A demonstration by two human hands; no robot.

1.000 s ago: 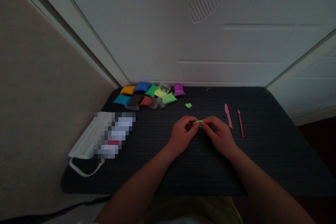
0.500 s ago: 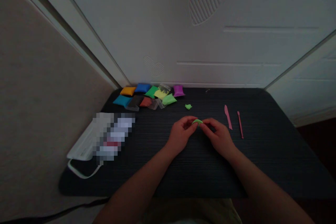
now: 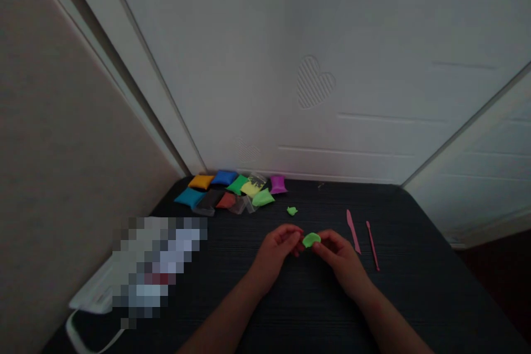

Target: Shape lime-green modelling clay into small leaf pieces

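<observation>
Green piece [image 3: 311,240] tipped broadside on, long axis roughly left-right, in right hand [image 3: 339,254]

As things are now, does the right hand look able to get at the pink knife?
Probably yes: the pink knife lies just beside the right hand, with nothing seen between them. However, its fingers pinch a green piece, which may need to be released first.

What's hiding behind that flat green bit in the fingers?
The right hand pinches the green piece, thumb in front. The dark table shows around it. Whatever is right behind it, maybe fingertips, is covered, so I can't see that.
</observation>
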